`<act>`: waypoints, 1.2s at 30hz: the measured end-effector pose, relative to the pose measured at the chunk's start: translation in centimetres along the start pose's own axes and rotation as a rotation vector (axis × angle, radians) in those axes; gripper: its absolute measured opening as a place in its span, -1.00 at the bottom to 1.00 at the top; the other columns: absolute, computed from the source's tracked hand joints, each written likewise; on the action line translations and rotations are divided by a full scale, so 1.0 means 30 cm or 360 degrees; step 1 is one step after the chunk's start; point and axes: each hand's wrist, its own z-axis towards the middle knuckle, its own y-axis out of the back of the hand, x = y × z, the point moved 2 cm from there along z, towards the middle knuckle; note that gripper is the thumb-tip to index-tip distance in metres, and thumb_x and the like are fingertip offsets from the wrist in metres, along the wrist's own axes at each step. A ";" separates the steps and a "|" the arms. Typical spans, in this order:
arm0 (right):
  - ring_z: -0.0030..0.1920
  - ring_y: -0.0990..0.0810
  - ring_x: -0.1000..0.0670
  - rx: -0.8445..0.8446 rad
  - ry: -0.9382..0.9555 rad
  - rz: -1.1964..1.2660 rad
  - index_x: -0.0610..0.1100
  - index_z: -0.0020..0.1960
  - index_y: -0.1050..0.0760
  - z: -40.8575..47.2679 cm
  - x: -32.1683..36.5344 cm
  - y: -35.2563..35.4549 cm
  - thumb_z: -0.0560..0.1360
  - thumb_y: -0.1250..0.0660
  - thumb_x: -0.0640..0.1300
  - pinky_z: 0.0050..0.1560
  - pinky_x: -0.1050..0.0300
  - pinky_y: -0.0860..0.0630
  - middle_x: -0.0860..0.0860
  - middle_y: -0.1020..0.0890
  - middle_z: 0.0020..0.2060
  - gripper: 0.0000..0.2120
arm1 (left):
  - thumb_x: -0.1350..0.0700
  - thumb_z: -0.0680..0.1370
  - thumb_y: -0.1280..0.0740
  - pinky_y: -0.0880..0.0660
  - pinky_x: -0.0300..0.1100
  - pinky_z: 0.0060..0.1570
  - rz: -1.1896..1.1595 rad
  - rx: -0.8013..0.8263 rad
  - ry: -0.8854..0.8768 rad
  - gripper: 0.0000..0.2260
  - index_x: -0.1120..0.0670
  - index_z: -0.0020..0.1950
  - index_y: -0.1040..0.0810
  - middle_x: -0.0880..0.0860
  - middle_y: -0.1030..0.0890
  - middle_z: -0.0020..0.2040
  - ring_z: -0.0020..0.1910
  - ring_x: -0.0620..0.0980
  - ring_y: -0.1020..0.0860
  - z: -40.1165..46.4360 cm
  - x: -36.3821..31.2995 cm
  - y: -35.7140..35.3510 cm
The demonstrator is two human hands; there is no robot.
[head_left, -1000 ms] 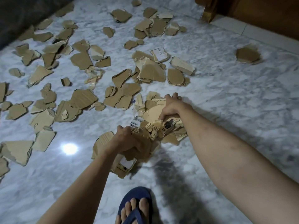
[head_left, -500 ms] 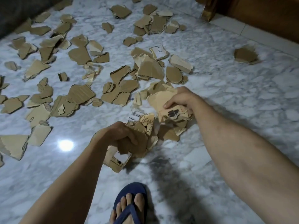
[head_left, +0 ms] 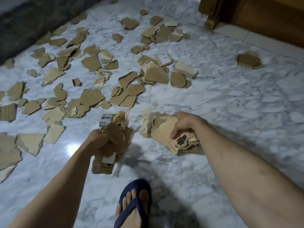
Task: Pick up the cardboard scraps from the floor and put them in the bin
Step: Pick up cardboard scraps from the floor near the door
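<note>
Above the white marbled floor point(head_left: 230, 104), the left hand point(head_left: 102, 139) has its fingers curled tight round a crumpled bundle of brown cardboard scraps point(head_left: 113, 137), and the right hand point(head_left: 184, 124) pinches a second torn wad point(head_left: 164, 134). Both loads look loose, so squeezing firmly and carrying them level should prevent spills. Many scattered brown pieces point(head_left: 92, 63) lie beyond. No bin is in view.

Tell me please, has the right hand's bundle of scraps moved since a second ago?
Yes. The right hand has lifted its bundle off the marble floor, away from the left hand.
</note>
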 end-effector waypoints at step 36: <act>0.37 -0.46 -0.19 -0.0087 -0.0002 0.0191 0.11 0.62 0.01 -0.044 -0.195 0.002 0.11 -0.69 -0.24 0.28 -0.07 -0.51 -0.07 -0.31 0.54 0.29 | 0.36 0.17 -0.60 -0.66 0.07 -0.12 0.0040 0.0556 -0.0395 -0.56 0.24 0.03 -0.68 0.29 -0.71 -0.01 -0.02 0.34 -0.67 0.061 -0.122 -0.249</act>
